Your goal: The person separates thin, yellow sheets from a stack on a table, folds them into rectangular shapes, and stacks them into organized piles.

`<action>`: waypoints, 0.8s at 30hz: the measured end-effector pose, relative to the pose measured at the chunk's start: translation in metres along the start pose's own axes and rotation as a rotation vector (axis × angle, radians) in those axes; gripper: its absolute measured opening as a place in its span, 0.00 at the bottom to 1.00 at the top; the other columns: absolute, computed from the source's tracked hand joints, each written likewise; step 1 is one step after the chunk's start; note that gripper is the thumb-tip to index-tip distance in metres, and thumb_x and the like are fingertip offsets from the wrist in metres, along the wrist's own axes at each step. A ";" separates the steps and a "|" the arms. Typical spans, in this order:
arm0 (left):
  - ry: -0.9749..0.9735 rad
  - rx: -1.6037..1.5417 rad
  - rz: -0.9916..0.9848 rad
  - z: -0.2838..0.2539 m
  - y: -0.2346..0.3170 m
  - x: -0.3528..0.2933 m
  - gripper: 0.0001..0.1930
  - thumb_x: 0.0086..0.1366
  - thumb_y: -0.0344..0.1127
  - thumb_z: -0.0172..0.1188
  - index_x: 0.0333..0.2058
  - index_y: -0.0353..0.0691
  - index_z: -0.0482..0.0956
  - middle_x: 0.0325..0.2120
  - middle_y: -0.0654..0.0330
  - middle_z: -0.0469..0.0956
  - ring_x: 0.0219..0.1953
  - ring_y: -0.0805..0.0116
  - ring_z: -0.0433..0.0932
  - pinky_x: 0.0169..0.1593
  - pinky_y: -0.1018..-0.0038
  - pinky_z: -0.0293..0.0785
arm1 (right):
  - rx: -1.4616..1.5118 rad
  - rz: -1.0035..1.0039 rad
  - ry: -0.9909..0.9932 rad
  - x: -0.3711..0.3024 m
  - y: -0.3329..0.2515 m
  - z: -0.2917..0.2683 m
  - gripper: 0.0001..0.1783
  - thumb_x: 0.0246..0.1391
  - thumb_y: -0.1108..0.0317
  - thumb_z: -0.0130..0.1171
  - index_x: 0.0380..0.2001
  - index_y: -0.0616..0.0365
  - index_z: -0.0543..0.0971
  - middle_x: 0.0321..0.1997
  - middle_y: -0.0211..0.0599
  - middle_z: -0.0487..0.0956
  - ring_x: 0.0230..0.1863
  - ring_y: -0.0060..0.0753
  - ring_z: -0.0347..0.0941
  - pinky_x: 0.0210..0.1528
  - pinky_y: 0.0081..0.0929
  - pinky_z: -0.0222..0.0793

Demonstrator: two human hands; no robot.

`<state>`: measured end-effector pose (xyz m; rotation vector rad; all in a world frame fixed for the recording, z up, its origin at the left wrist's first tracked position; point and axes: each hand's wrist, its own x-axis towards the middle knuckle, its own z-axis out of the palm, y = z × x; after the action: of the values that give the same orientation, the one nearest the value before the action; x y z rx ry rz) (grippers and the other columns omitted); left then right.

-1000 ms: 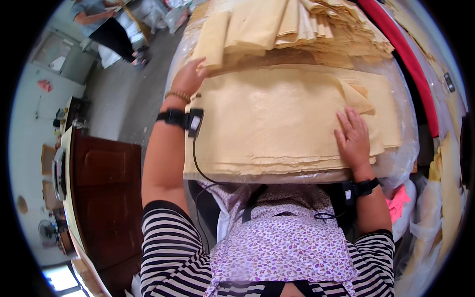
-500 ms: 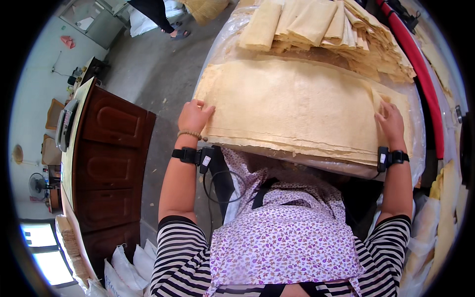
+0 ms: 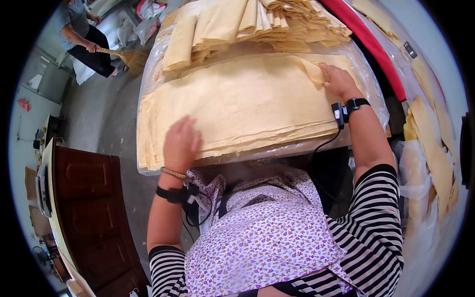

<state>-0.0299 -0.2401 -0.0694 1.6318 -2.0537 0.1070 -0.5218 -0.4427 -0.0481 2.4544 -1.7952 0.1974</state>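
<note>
A stack of thin, pale-yellow sheets [image 3: 242, 104], long and rough-edged, lies flat across the table in front of me. At its far right my right hand [image 3: 337, 80] is closed on the corner of the top sheet [image 3: 312, 73], which is lifted and turned over there. My left hand [image 3: 182, 141], smeared by motion, is over the near-left part of the stack. Its fingers are too blurred to tell whether they touch a sheet.
Folded yellow sheets [image 3: 217, 24] are piled at the table's far side. Clear plastic [image 3: 378, 106] covers the table. A red roll [image 3: 368, 42] runs along the right. A brown wooden cabinet [image 3: 89, 213] stands left. Far left, another person [image 3: 81, 37] holds a broom [image 3: 132, 59].
My left hand has left the stack's left edge and moved inward. My right hand has moved to the far right corner and lifted the top sheet's corner. The view has turned right.
</note>
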 end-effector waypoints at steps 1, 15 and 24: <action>0.001 -0.002 0.010 0.008 0.007 0.000 0.18 0.60 0.35 0.64 0.50 0.39 0.78 0.52 0.51 0.77 0.54 0.48 0.75 0.58 0.60 0.71 | -0.001 -0.025 0.031 0.000 0.004 0.001 0.31 0.47 0.63 0.67 0.58 0.47 0.77 0.52 0.45 0.80 0.55 0.48 0.76 0.56 0.43 0.73; 0.015 0.057 0.089 0.031 0.010 -0.006 0.20 0.62 0.28 0.58 0.54 0.44 0.79 0.54 0.57 0.78 0.57 0.56 0.75 0.61 0.62 0.68 | 0.472 0.209 -0.069 -0.014 0.038 0.002 0.25 0.55 0.61 0.63 0.57 0.50 0.79 0.44 0.45 0.85 0.44 0.48 0.81 0.50 0.36 0.74; -0.002 0.061 0.072 0.026 0.010 -0.008 0.20 0.63 0.29 0.58 0.54 0.43 0.78 0.55 0.55 0.78 0.58 0.54 0.74 0.62 0.61 0.68 | 1.630 0.570 -0.160 -0.008 0.015 -0.062 0.22 0.64 0.56 0.58 0.50 0.65 0.79 0.39 0.39 0.86 0.36 0.29 0.83 0.38 0.29 0.79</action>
<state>-0.0464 -0.2399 -0.0926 1.5940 -2.1305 0.1948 -0.5418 -0.4300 0.0121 2.2901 -3.0022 2.3313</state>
